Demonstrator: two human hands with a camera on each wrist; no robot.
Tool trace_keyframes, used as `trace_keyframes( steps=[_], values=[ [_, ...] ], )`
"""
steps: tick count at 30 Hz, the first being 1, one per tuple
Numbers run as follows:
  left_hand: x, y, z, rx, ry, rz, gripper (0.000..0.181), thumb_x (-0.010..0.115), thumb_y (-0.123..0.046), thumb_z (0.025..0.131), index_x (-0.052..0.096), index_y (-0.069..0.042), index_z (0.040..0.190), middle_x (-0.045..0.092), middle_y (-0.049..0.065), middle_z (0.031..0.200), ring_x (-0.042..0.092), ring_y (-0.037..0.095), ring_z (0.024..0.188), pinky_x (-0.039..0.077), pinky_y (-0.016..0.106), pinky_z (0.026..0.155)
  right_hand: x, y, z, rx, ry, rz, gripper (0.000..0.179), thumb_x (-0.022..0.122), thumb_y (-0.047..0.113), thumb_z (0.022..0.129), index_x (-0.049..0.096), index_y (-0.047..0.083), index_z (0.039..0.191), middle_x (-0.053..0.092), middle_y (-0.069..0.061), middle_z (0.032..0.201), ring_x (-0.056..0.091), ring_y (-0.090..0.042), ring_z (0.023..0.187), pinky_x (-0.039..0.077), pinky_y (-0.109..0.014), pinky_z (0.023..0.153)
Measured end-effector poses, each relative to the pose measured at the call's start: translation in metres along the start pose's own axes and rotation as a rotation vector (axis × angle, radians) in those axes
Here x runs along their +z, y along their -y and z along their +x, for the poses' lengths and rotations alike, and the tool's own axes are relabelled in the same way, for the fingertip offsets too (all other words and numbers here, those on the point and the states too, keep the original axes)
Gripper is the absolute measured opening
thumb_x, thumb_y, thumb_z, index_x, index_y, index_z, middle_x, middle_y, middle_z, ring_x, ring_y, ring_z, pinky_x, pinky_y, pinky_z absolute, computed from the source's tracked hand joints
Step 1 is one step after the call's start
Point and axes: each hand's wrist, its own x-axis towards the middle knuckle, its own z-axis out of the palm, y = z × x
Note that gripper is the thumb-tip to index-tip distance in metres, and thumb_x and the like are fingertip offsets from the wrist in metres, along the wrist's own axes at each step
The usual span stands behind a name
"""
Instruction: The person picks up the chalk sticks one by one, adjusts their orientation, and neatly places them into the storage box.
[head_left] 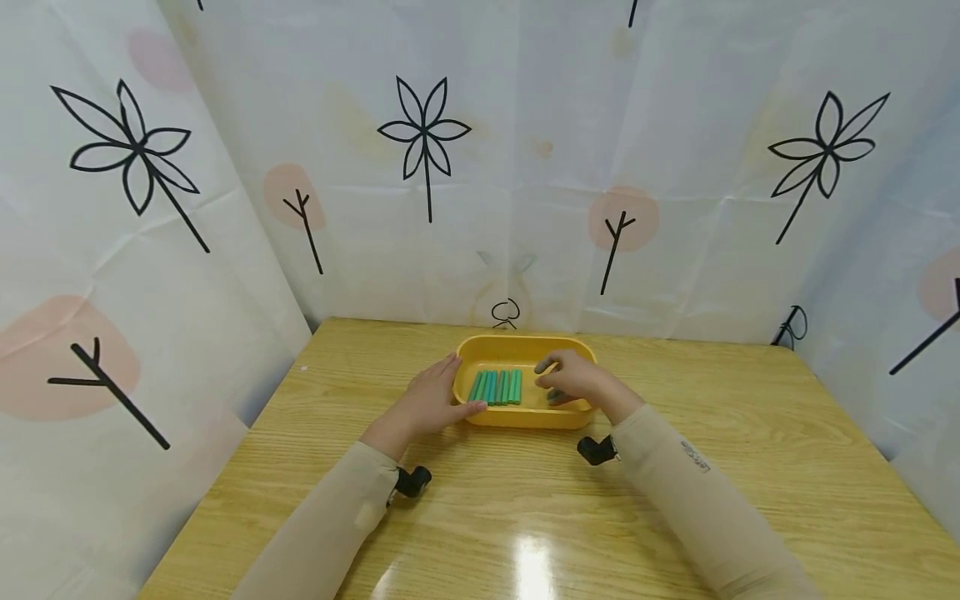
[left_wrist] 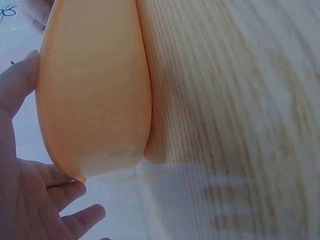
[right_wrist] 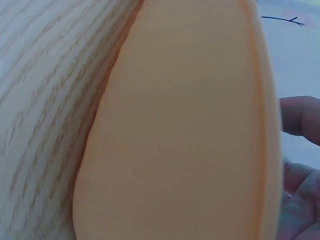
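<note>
A yellow plastic tray [head_left: 525,418] with rounded corners stands on the wooden table. Several thin green and teal sticks [head_left: 498,388] lie side by side in its left half; their material cannot be told. My left hand [head_left: 431,398] is spread at the tray's left corner, thumb on the front rim and fingertips against the left end. In the left wrist view its fingers [left_wrist: 67,195] are fairly straight. Over the tray's right half, my right hand [head_left: 576,379] has bent, parted fingers with grey-looking tips. Nothing shows between them, though the tray wall partly hides that hand in the right wrist view.
The wooden table [head_left: 480,508] extends around the tray. A pale cloth [head_left: 517,167] with black flower drawings hangs behind and at both sides. Small black devices [head_left: 596,451] sit at both wrists, close in front of the tray.
</note>
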Motion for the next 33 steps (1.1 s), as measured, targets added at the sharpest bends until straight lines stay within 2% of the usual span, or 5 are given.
trace_keyframes(
  steps=[7, 17, 27, 33],
  values=[
    [0.0, 0.0, 0.001, 0.008, -0.009, 0.013, 0.102, 0.056, -0.068, 0.092, 0.019, -0.001, 0.159, 0.016, 0.016, 0.165, 0.019, 0.034, 0.151, 0.018, 0.055, 0.119, -0.008, 0.003, -0.012, -0.042, 0.002, -0.032, 0.039, 0.06, 0.012, 0.1, 0.052, -0.009, 0.133, 0.057, -0.023, 0.114, 0.063, -0.028, 0.082, 0.059, -0.041, 0.079],
    [0.002, 0.001, 0.003, 0.03, -0.001, 0.016, 0.101, 0.054, -0.067, 0.093, 0.017, 0.0, 0.159, 0.014, 0.018, 0.165, 0.018, 0.036, 0.151, 0.017, 0.055, 0.12, -0.023, -0.001, -0.03, -0.088, -0.011, -0.071, 0.04, 0.06, 0.016, 0.101, 0.052, -0.007, 0.133, 0.057, -0.03, 0.119, 0.066, -0.035, 0.088, 0.058, -0.044, 0.082],
    [0.004, 0.002, 0.002, 0.033, -0.002, 0.027, 0.101, 0.053, -0.068, 0.094, 0.016, 0.0, 0.159, 0.013, 0.018, 0.165, 0.018, 0.036, 0.151, 0.016, 0.055, 0.12, -0.029, -0.005, -0.047, -0.125, -0.047, -0.078, 0.035, 0.06, 0.014, 0.101, 0.054, -0.006, 0.129, 0.057, -0.023, 0.109, 0.066, -0.035, 0.085, 0.058, -0.046, 0.079],
    [0.005, 0.003, 0.002, 0.042, -0.002, 0.019, 0.099, 0.051, -0.067, 0.095, 0.016, 0.0, 0.159, 0.013, 0.018, 0.165, 0.018, 0.036, 0.151, 0.017, 0.054, 0.12, -0.035, -0.01, -0.057, -0.157, -0.059, -0.095, 0.039, 0.059, 0.017, 0.102, 0.052, -0.007, 0.131, 0.056, -0.024, 0.114, 0.064, -0.033, 0.088, 0.057, -0.048, 0.081]
  ],
)
